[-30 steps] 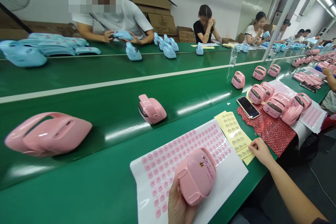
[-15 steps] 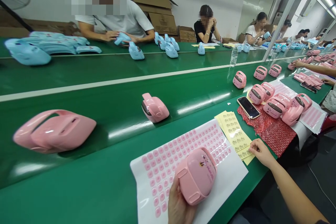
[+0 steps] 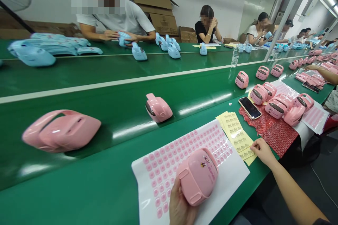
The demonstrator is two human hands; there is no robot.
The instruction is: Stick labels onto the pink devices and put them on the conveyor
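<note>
My left hand (image 3: 182,202) is closed around a pink plastic housing (image 3: 199,179) with a handle and a small printed cartoon on its face, holding it tilted over a white sheet of round pink stickers (image 3: 174,147). My right hand (image 3: 262,151) pinches the lower right edge of the yellow sticker sheets (image 3: 236,132), which bear rows of dark printed labels. Whether a loose label sits between those fingertips is too small to make out. The housing covers part of the pink sticker sheet.
Two pink housings (image 3: 63,130) lie on the green belt at left and centre. A phone (image 3: 249,108) and several pink housings (image 3: 280,105) rest on red bubble wrap (image 3: 280,133) at right. A water bottle (image 3: 235,56) stands by the white divider. Co-workers sit across with blue housings (image 3: 138,52).
The pink housings on the belt have shifted rightward, as have the blue ones across. A co-worker's hand at far right reached to the belt and drew back. Both my hands stay nearly still.
</note>
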